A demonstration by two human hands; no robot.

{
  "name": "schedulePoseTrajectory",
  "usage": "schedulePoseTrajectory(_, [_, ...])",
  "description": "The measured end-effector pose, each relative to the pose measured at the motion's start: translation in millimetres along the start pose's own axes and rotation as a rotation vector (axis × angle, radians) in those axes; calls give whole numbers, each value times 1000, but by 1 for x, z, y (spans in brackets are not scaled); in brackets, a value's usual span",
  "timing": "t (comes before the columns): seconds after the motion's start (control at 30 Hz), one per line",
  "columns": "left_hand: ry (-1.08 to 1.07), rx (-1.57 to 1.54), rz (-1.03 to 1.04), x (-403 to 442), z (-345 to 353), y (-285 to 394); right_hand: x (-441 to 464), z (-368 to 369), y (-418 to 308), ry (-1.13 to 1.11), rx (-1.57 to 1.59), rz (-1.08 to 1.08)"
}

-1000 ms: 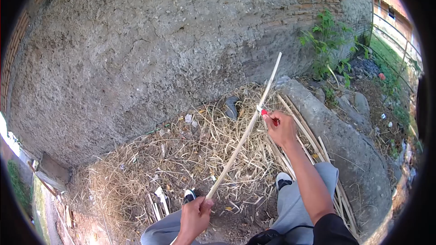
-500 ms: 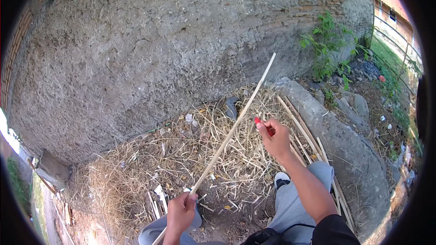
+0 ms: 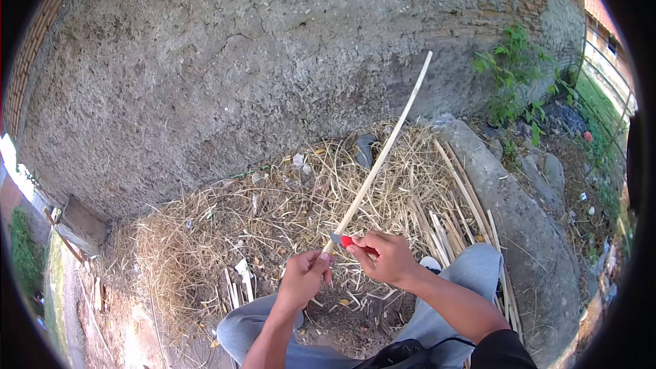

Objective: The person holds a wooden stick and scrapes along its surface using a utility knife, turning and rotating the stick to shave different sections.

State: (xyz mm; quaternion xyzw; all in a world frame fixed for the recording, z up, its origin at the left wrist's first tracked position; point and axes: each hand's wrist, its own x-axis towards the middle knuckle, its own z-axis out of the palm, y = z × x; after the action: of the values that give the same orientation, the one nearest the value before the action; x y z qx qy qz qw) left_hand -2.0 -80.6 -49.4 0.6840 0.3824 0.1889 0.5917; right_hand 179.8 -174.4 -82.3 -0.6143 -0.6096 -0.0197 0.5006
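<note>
A long pale bamboo strip point(image 3: 384, 162) slants up and away to the right, its far end in front of the wall. My left hand point(image 3: 302, 277) is closed around its lower part. In my right hand point(image 3: 384, 257) is a small red-handled knife point(image 3: 346, 240), gripped with the fingers wrapped round the handle. The knife's grey blade lies against the strip just above my left fingers. Both hands are close together, over the straw-covered ground between my knees.
Pale shavings point(image 3: 198, 253) cover the ground. More strips point(image 3: 466, 188) lie beside a long stone ledge point(image 3: 526, 225) on the right. A rough plastered wall point(image 3: 225, 82) rises ahead, with a dark shoe-like object point(image 3: 365, 150) at its foot and a green plant point(image 3: 509, 72) farther right.
My right hand has come down and left, bringing the knife blade onto the strip. My left hand has moved slightly up and right, and the strip stands a little steeper.
</note>
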Motion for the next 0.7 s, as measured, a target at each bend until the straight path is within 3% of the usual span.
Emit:
schedulePoseTrajectory(0.17, [-84,-177,-177,2,-5,15,-3,5,1,12,-20,0])
schedulePoseTrajectory(0.7, [-235,-353,-227,8,-16,13,-4,14,-6,16,-1,-1])
